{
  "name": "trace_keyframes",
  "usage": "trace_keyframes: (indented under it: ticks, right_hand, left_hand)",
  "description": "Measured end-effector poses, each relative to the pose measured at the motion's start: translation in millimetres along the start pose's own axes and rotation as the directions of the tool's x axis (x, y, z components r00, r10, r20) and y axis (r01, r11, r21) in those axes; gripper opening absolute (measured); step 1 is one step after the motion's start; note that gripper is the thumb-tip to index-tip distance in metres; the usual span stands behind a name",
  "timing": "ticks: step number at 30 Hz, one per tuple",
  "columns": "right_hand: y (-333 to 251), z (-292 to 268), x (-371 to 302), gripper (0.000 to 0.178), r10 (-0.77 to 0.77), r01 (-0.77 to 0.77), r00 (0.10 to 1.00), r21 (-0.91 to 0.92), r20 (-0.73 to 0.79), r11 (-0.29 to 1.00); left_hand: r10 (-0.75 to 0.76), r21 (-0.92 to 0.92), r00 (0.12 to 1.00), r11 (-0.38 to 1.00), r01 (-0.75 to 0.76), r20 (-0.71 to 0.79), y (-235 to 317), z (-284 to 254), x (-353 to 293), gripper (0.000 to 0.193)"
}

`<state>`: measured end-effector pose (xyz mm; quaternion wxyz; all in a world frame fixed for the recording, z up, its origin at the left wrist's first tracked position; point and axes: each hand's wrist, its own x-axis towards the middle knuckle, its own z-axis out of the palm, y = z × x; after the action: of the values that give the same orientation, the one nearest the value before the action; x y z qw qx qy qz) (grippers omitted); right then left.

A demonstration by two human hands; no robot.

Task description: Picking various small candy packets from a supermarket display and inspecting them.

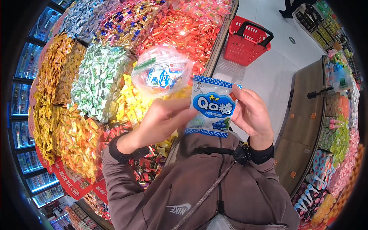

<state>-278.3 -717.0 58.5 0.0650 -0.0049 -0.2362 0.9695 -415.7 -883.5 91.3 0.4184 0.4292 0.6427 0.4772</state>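
1. Holding a small candy packet in front of your chest, beyond the side of the candy display, you have its printed face turned up toward the head camera.
2. The packet's label reads upright from your side: large white lettering, Latin letters followed by a Chinese character, sits on a blue cloud shape, with smaller print above and below it.
3. Blue bands with white dots run across its top and bottom edges; a small line-drawn figure is at the upper left and blueberries are pictured at the lower right.
4. Its long axis runs away from your body, the top end pointing outward and leaning slightly to your right.
5. Your right hand is clamped on the packet's right edge, thumb in front.
6. Your left hand has its digits drawn together over the left edge; you cannot tell from here whether they pinch it.
7. Beyond your left hand, a clear plastic bag rests on wrapped candies and contains blue-and-white printed packaging, its lettering partly creased.
8. The candies lie heaped by colour on the surface; white writing marks the red signage along its side.
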Motion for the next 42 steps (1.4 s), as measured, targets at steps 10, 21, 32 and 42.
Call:
trace_keyframes:
  ticks: [10,21,32,42]
  right_hand:
    - [0.5,-1.3,0.6,0.033,0.005,-0.005,1.000,-0.015,-0.024,1.000]
    - [0.5,-0.2,2.7,0.032,0.007,-0.008,1.000,-0.005,-0.017,1.000]
    - [-0.2,1.8,3.3,0.030,0.008,-0.008,1.000,-0.008,-0.030,1.000]
    - [1.0,3.5,2.2,0.027,0.005,-0.008,0.997,-0.034,-0.079,0.999]
  left_hand:
    - [-0.012,-0.050,1.000,0.999,0.012,0.006,-1.1,-0.4,0.8,0.021]
    - [-0.034,-0.066,0.999,0.997,0.034,0.001,-0.7,-1.4,0.1,0.021]
    - [-0.016,-0.078,1.000,0.997,0.015,-0.008,-0.7,-1.2,0.4,0.021]
    - [-0.005,-0.072,1.000,0.997,0.005,-0.001,-0.8,-1.8,-0.4,0.021]
